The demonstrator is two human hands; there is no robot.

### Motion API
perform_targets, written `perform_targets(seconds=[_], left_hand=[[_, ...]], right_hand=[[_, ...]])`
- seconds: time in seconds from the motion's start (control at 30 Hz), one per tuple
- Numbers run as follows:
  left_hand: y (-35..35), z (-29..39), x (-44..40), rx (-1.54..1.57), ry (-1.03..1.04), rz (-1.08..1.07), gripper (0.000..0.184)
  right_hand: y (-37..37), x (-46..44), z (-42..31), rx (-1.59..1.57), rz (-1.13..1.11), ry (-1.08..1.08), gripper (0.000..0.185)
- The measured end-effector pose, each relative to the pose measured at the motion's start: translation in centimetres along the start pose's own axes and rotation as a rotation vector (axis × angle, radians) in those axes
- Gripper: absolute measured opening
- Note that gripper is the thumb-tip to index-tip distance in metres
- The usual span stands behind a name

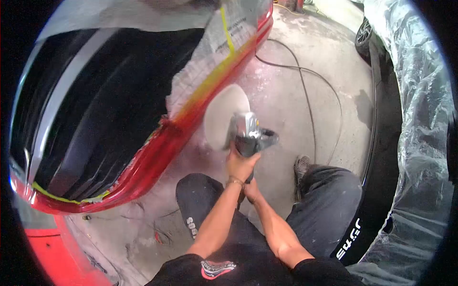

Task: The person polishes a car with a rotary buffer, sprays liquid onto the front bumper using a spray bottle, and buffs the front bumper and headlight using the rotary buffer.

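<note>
A power polisher [248,136] with a large pale round pad [227,117] is held out in front of the body. The pad faces the lower side of a red car panel [167,143]; whether they touch I cannot tell. My left hand [240,164] is wrapped round the tool's body just below its head. Lower down, my right hand [251,189] is closed round the rear of the tool, partly hidden by my left wrist. Masking paper [195,81] and yellow tape [228,33] border the red panel.
A black cable [305,90] loops over the concrete floor [286,124]. Along the right stand a black car side [386,119] and clear plastic sheeting [424,143]. My bent knees flank my arms. A red object [47,243] lies at the lower left.
</note>
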State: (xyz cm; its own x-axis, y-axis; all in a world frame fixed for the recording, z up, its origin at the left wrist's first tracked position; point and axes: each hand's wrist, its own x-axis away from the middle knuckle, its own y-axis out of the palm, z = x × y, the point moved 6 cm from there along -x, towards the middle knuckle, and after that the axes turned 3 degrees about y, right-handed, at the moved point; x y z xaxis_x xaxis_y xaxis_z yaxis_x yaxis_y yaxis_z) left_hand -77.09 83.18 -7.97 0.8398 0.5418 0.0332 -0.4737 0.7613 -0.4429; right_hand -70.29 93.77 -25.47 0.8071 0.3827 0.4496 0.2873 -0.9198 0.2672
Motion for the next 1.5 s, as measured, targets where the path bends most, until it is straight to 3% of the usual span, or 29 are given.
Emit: perform_targets(seconds=[0.03, 0.13, 0.23, 0.33, 0.4, 0.5, 0.63, 0.7, 0.83, 0.9, 1.0, 1.13, 1.17, 1.23, 1.3, 1.4, 1.5], left_hand=[[1.0, 1.9, -1.5, -0.005, 0.022, 0.006, 0.087], [4.0, 5.4, -5.3, -0.019, 0.066, 0.020, 0.083], [7.4, 8.5, -10.6, -0.137, 0.021, -0.067, 0.090], [10.3, 10.8, -15.1, -0.282, 0.133, -0.078, 0.088], [11.3, 11.8, -17.2, -0.364, 0.022, -0.191, 0.091], [12.5, 11.5, -17.7, -0.485, -0.083, -0.206, 0.088], [10.6, 9.8, -15.5, -0.563, -0.115, -0.183, 0.082], [8.6, 9.2, -13.4, -0.555, -0.116, -0.183, 0.083], [3.6, 6.4, -9.0, -0.588, -0.064, -0.132, 0.084], [0.2, 4.9, -7.0, -0.624, -0.042, -0.124, 0.086], [-7.4, 3.6, -3.1, -0.600, -0.019, -0.229, 0.090], [-18.2, 1.6, 3.5, -0.607, 0.005, -0.300, 0.089], [-20.6, 1.8, 5.3, -0.616, 0.007, -0.319, 0.089], [-24.4, 2.8, 8.7, -0.778, -0.226, -0.399, 0.098], [-26.7, 3.4, 11.5, -0.803, -0.178, -0.358, 0.093], [-27.4, 4.8, 13.2, -0.754, -0.358, -0.369, 0.088], [-26.0, 4.8, 12.1, -0.731, -0.215, -0.345, 0.083]], right_hand=[[-0.4, -0.6, -3.0, -0.025, -0.083, 0.085, 0.047], [-4.3, -8.0, -1.4, -0.015, 0.027, -0.163, 0.036], [-5.8, -12.6, -6.0, -0.001, 0.067, -0.132, 0.025], [-5.6, -15.2, -9.4, -0.345, -0.136, 0.112, 0.027], [-4.5, -13.8, -13.9, -0.611, -0.278, 0.210, 0.028], [-3.8, -13.2, -16.8, -0.811, -0.382, 0.222, 0.028], [-1.4, -11.2, -14.2, -0.975, -0.566, 0.235, 0.034], [0.3, -9.9, -12.2, -1.010, -0.662, 0.226, 0.046], [5.2, -6.5, -6.3, -1.172, -0.843, 0.210, 0.050], [8.0, -4.2, -2.7, -0.534, -0.618, -0.123, 0.055], [16.9, 1.9, 1.8, -0.572, -0.623, 0.070, 0.056], [29.2, 15.4, 3.0, -1.154, -0.691, 0.654, 0.061], [30.2, 18.3, 3.4, -0.790, -0.770, 0.376, 0.057], [32.1, 24.2, 3.8, 0.086, -0.676, -0.206, 0.056], [31.7, 28.6, 0.8, 0.367, -0.864, -0.128, 0.049], [30.8, 30.4, -0.8, 0.270, -0.813, -0.223, 0.047], [29.4, 29.3, -1.9, 0.222, -0.817, -0.200, 0.045]])
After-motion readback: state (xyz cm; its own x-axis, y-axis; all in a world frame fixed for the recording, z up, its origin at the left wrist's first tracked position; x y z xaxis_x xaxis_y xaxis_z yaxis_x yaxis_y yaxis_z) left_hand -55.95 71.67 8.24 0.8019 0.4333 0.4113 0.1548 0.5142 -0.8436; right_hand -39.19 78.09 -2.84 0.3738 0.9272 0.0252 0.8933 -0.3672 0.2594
